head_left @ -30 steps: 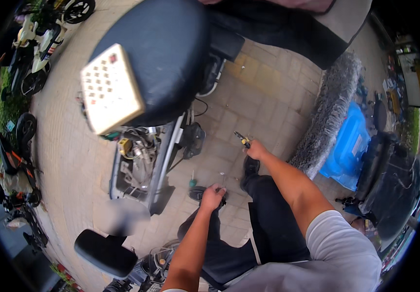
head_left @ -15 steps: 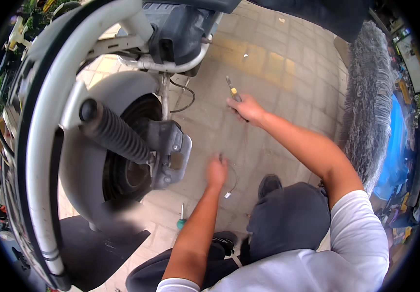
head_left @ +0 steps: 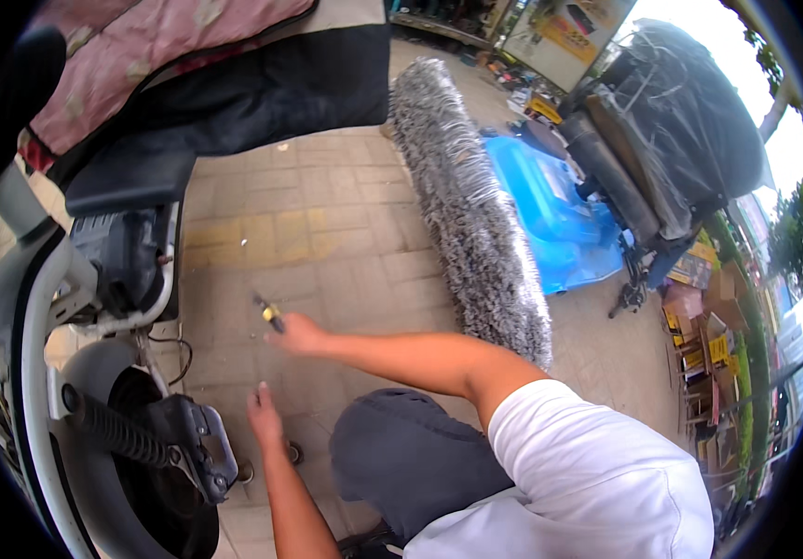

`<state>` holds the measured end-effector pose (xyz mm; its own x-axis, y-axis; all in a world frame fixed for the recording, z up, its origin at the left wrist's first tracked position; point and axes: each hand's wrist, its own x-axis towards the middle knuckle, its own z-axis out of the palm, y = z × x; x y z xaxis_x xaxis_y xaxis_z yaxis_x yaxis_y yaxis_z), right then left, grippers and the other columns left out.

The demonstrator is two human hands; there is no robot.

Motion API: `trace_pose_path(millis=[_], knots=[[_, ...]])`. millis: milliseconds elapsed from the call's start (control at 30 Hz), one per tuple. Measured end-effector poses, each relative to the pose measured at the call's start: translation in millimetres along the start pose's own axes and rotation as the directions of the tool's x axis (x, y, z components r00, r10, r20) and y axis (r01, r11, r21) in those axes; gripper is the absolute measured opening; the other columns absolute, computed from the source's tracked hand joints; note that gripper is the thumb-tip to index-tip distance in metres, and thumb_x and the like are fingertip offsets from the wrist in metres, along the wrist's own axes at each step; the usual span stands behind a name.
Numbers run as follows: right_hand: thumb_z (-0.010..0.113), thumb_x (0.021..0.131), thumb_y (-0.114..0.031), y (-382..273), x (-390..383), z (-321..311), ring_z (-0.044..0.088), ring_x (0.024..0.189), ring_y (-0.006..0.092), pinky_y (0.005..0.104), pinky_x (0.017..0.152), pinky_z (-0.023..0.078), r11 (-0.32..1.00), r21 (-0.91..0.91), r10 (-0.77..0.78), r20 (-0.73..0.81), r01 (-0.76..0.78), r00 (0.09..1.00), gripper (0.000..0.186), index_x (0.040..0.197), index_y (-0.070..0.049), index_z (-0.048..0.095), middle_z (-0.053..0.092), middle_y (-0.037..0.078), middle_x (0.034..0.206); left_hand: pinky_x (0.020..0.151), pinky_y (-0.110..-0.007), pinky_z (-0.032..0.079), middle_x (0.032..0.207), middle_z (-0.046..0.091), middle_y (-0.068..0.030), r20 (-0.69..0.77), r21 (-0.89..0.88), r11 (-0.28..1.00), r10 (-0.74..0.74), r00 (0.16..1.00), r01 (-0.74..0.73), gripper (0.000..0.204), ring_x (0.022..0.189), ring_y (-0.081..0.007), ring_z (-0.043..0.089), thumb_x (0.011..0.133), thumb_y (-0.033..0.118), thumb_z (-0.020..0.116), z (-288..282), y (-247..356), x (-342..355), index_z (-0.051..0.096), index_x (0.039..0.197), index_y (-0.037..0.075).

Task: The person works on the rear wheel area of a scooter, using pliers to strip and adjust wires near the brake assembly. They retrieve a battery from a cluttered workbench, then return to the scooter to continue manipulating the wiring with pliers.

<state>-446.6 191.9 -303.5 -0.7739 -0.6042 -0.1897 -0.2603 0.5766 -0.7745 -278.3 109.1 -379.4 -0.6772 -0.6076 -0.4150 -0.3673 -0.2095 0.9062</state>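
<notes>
Grasping a yellow-and-black hand tool, the right hand hangs over the brick paving, left of the gray shaggy cover. Nearer and slightly left, the left hand hovers right of the scooter's shock absorber; I cannot tell whether it grips anything.

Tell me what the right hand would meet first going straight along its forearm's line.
Probably the scooter's pale frame tube, after the right hand crosses over paving; depth is unclear, so it might pass above.
</notes>
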Motion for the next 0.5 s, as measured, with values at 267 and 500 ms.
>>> trace_pose_path(millis=[267, 500], knots=[[0.058, 0.081, -0.035, -4.9, -18.8, 3.4, 0.061, 0.066, 0.0399, 0.0472, 0.061, 0.049, 0.920, -0.223, -0.219, 0.386, 0.322, 0.896, 0.037, 0.080, 0.001, 0.064, 0.061, 0.025, 0.072, 0.087, -0.036, 0.047, 0.109, 0.061, -0.0053, 0.264, -0.462, 0.856, -0.119, 0.957, 0.233, 0.039, 0.101, -0.0186, 0.059, 0.097, 0.038, 0.046, 4.8, 69.0, -19.4, 0.055, 0.120, 0.008], [0.062, 0.085, -0.039, -48.3, 11.3, 8.0, 0.053, 0.052, 0.0211, 0.0359, 0.051, 0.043, 0.985, 0.128, 0.069, 0.303, -0.112, 0.950, 0.039, 0.076, -0.001, 0.060, 0.054, 0.010, 0.058, 0.087, -0.032, 0.046, 0.108, 0.064, -0.0109, 0.097, -0.267, 0.959, 0.126, 0.987, -0.097, 0.038, 0.099, -0.0194, 0.060, 0.096, 0.032, 0.050, -31.2, 112.0, -39.3, 0.056, 0.115, 0.000]])
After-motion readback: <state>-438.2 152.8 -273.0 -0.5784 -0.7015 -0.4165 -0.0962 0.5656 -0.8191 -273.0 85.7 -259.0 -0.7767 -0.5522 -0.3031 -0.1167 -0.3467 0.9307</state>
